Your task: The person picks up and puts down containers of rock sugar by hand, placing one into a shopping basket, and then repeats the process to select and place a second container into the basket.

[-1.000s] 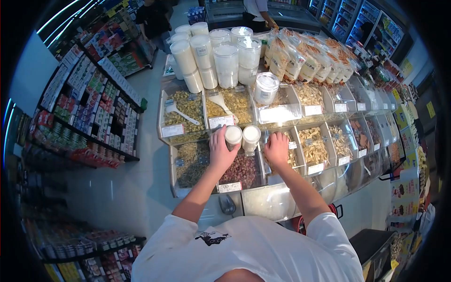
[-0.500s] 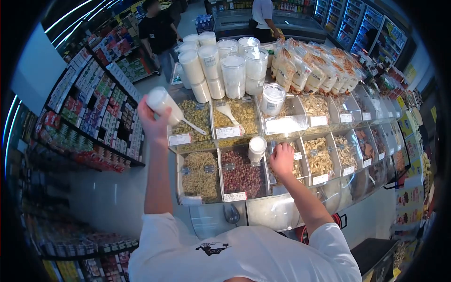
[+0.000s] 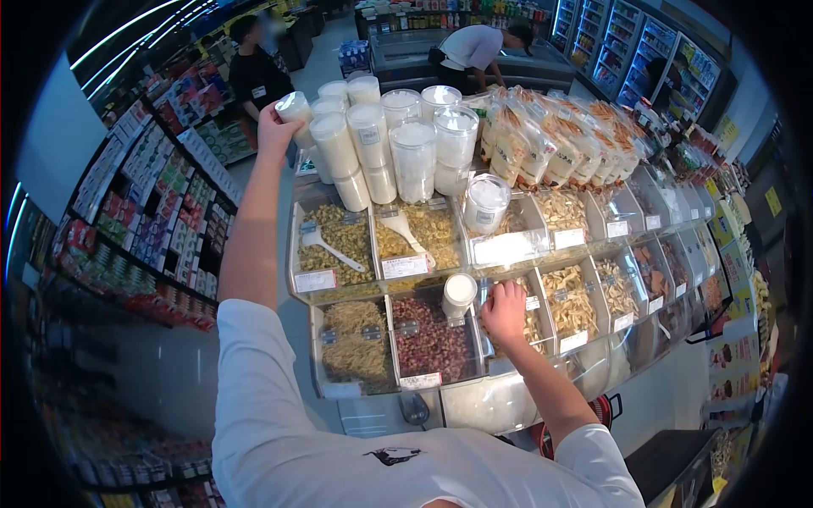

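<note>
My left hand [image 3: 274,131] is raised far out and grips a white lidded plastic jar [image 3: 296,110] beside the stacked white jars [image 3: 385,144] on top of the bulk-food display. My right hand [image 3: 505,311] rests with curled fingers on the edge of a clear bin lid [image 3: 542,305], holding nothing that I can see. A second white jar [image 3: 458,294] stands on the bin divider just left of that hand. Another lidded jar [image 3: 484,203] sits on a bin in the upper row.
Clear bins [image 3: 339,245] of dried foods with white scoops [image 3: 326,247] fill the display. Bagged snacks [image 3: 559,144] lie behind. A shelf aisle [image 3: 161,195] runs on the left. One person [image 3: 254,72] stands by the shelves, another [image 3: 478,51] bends over a freezer.
My left hand lifted one jar off the bin divider, swung it left and up, and now holds it by the stacked jars. My right hand stayed on the bin lid.
</note>
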### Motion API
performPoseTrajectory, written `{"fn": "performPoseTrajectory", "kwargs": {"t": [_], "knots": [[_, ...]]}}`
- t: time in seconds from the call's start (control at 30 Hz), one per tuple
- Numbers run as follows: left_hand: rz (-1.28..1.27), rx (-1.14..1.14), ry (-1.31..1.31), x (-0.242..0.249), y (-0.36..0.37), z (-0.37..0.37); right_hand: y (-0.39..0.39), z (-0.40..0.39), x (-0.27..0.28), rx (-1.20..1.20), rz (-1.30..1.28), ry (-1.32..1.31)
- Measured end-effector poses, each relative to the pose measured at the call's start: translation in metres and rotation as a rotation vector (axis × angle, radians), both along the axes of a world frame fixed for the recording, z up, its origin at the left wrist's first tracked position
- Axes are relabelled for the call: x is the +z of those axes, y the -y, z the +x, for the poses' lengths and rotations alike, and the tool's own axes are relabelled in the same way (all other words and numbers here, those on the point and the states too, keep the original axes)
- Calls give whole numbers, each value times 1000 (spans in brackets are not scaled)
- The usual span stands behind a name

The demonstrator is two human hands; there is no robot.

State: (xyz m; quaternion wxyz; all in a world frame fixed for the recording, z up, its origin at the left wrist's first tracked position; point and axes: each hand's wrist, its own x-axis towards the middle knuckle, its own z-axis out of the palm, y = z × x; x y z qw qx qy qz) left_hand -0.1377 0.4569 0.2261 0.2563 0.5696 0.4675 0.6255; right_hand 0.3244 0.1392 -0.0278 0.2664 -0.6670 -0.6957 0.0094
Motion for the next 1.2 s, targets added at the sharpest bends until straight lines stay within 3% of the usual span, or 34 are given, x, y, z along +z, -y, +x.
{"fn": "performPoseTrajectory", "kwargs": {"t": [0.33,0.4,0.63,0.97,1.1,1.2], "knots": [[-80,0,-106,-4,-11,6,0,-1,2,14,35,1],[-166,60,-237,-5,-13,4,0,-2,3,13,19,-6],[-346,60,-255,-20,-8,2,-1,-1,2,14,102,3],[-369,75,-197,-35,2,4,-1,0,-1,22,62,-4],[-286,242,-335,-77,-8,-14,0,-1,4,17,98,-12],[-186,363,-343,-96,32,-5,1,-2,7,14,87,-1]]}}
